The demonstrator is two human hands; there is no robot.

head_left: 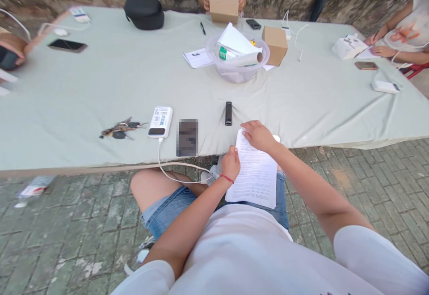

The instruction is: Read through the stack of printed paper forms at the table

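Note:
A stack of printed paper sheets (254, 179) rests on my lap, its far end against the table edge. My left hand (231, 164) is closed on the stack's left edge, thumb toward the top. Across the far left corner lies my right hand (259, 135), its fingers bent over the top edge and gripping the sheets. Just beyond, on the cloth, is a slim black stapler (228, 113). Left of my hands lie a blurred-out dark phone-like rectangle (187, 137) and a white power bank (160, 122) with a white cable running down toward my lap.
Keys (122, 128) lie on the cloth-covered table (100, 85). Farther back are a clear plastic basin (237, 69) with paper rolls, a cardboard box (275, 45), a black case (144, 10) and several phones. Other people sit at the far side and both ends.

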